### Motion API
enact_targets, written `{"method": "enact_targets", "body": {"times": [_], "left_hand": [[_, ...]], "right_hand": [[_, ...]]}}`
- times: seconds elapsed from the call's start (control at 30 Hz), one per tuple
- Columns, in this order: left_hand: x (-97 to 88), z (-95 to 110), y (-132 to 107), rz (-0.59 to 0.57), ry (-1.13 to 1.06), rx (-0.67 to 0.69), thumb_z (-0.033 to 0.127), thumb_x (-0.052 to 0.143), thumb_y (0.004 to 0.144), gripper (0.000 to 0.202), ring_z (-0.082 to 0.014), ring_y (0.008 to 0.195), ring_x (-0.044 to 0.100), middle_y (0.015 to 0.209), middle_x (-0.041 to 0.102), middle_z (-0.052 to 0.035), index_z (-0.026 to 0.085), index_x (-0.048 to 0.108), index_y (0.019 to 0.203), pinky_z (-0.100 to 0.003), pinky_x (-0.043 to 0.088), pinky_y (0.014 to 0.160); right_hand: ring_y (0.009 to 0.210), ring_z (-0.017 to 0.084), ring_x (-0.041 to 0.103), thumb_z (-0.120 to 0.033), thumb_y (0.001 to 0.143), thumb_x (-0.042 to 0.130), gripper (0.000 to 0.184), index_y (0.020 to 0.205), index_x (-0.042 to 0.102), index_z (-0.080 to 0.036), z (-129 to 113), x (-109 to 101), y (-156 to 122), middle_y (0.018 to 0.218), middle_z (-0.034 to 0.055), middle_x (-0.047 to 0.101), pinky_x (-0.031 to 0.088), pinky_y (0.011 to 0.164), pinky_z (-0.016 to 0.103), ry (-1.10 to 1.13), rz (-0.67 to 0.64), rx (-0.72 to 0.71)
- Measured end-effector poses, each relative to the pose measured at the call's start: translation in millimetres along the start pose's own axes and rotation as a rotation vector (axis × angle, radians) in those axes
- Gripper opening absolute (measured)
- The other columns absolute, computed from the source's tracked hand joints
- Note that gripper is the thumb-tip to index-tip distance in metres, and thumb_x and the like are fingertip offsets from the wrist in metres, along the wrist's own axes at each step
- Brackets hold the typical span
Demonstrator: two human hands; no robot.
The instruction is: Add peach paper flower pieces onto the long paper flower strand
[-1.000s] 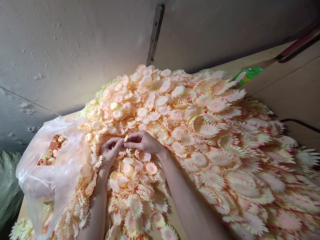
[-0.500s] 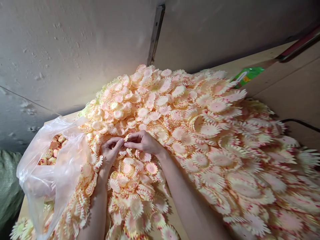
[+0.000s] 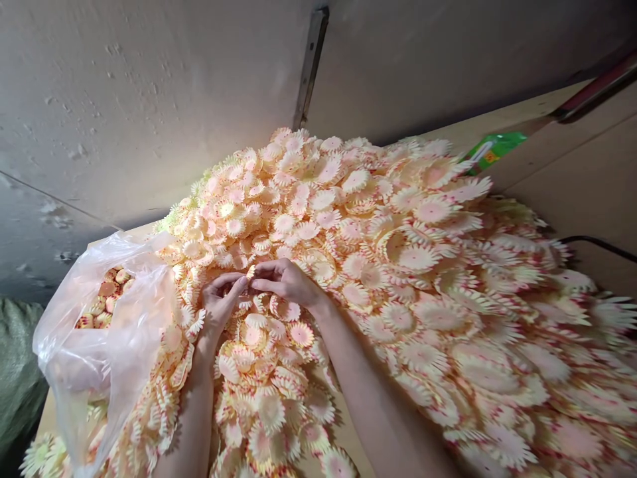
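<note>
Between my fingertips is a small cream petal piece (image 3: 250,273) with a toothed edge. My left hand (image 3: 222,295) pinches it from the left, thumb against fingers. My right hand (image 3: 286,282) meets it from the right, thumb and forefinger closed on its edge. Both hands hover just over a large heap of artificial flower petal discs (image 3: 355,232), cream and pale pink with red-tipped fringes. Left of my hands lies a clear plastic bag (image 3: 134,352), with several small rolled flower centres (image 3: 107,295) showing through its opening.
A peeling grey wall (image 3: 164,99) with a metal strip (image 3: 311,66) rises behind the heap. A green packet (image 3: 497,149) lies at the heap's far right, near a black cable (image 3: 602,245). At the left edge stands a dark green sack (image 3: 20,372).
My fingers have shifted slightly, and the petal piece now shows more upright between them. The heap and the bag have stayed put.
</note>
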State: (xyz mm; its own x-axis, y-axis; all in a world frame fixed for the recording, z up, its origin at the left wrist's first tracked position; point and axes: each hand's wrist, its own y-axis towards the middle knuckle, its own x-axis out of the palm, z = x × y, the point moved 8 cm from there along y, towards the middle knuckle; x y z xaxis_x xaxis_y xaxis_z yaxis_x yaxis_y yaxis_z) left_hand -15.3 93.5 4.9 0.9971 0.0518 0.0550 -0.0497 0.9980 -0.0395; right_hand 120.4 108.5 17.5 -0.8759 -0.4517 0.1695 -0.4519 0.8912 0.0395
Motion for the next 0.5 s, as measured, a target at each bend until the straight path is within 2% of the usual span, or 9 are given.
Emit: {"method": "enact_targets", "body": {"times": [0.1, 0.27, 0.5], "left_hand": [[2.7, -0.3, -1.4, -0.015, -0.026, -0.041, 0.04, 0.084, 0.06, 0.035, -0.0164, 0.066, 0.069, 0.076, 0.072, -0.0043, 0.014, 0.073, 0.081, -0.03, 0.062, 0.063], [4.3, 2.3, -2.7, -0.022, -0.017, -0.035, 0.037, 0.084, 0.062, 0.032, -0.0144, 0.064, 0.067, 0.073, 0.071, -0.003, 0.014, 0.073, 0.08, -0.029, 0.062, 0.064], [2.0, -4.5, -1.2, -0.029, 0.002, 0.01, 0.039, 0.081, 0.066, 0.031, -0.0171, 0.071, 0.069, 0.084, 0.073, -0.0063, 0.014, 0.074, 0.084, -0.031, 0.062, 0.066]], "right_hand": [[0.071, 0.014, 0.064, -0.024, 0.072, 0.072, 0.012, 0.079, 0.071, -0.015, 0.8, 0.0, 0.5, 0.077, 0.0026, 0.071, 0.051, 0.069, 0.027, -0.003, -0.012, -0.017], [0.074, 0.015, 0.065, -0.024, 0.074, 0.07, 0.014, 0.084, 0.072, -0.014, 3.9, 0.5, -0.1, 0.081, 0.0036, 0.072, 0.051, 0.07, 0.027, -0.005, -0.044, -0.017], [0.072, 0.014, 0.063, -0.022, 0.073, 0.07, 0.011, 0.08, 0.072, -0.014, 6.1, -0.4, 0.7, 0.078, 0.0023, 0.071, 0.049, 0.069, 0.026, -0.011, -0.039, -0.012]]}}
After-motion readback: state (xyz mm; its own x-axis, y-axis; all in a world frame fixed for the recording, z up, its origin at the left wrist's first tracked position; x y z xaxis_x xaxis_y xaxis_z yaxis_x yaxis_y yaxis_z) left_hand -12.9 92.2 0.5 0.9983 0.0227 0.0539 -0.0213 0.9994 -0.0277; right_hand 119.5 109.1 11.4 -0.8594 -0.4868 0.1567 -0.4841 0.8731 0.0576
